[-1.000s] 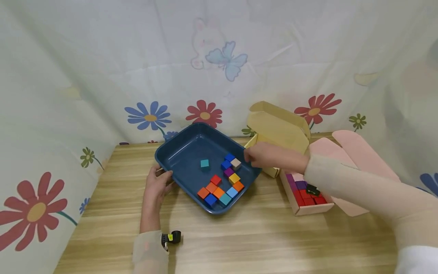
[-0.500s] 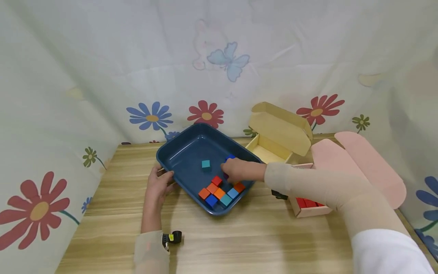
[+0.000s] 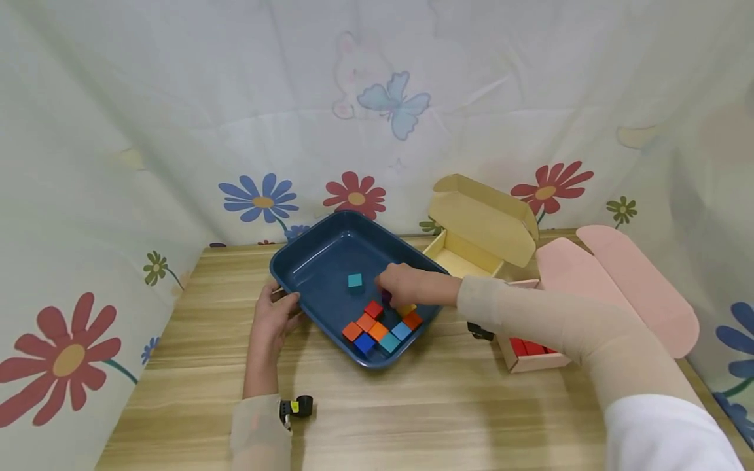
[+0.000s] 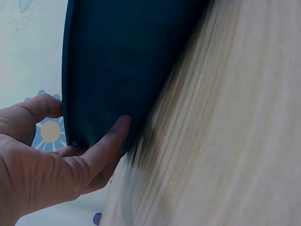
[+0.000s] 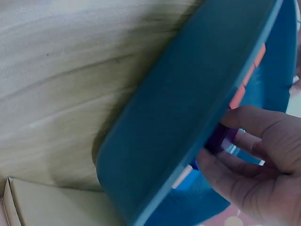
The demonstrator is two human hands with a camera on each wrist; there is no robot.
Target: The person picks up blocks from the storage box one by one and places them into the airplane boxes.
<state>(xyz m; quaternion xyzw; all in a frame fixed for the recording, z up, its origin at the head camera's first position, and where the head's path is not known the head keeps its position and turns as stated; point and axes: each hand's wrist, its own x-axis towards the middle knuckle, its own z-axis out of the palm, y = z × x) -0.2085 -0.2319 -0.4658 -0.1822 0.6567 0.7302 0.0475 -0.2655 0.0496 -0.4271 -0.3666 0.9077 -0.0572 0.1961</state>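
A dark blue tray (image 3: 321,268) with colored wooden cubes sits on the table, turned at an angle. At its left rim, my left hand (image 3: 272,320) grips the edge; in the left wrist view the thumb meets the rim and the fingers lie against the outer wall. My right hand (image 3: 409,286) is inside the tray, thumb and fingers pinching a purple cube (image 5: 218,139), partly hidden by the fingers. A yellow cube (image 3: 408,309) shows just below the hand. Apart from the others lies a teal cube (image 3: 355,280). Orange, red and blue cubes cluster near the front corner, including a red cube (image 3: 374,309).
Behind the right forearm stands an open yellow box (image 3: 465,258). An open pink box (image 3: 533,363) holding red blocks is at the right, partly covered by the sleeve. A floral curtain (image 3: 283,98) hangs behind the wooden table (image 3: 412,418).
My right hand has moved left from the tray's right rim, by the yellow box, down among the cubes, and now pinches the purple cube. The left hand stays at the rim.
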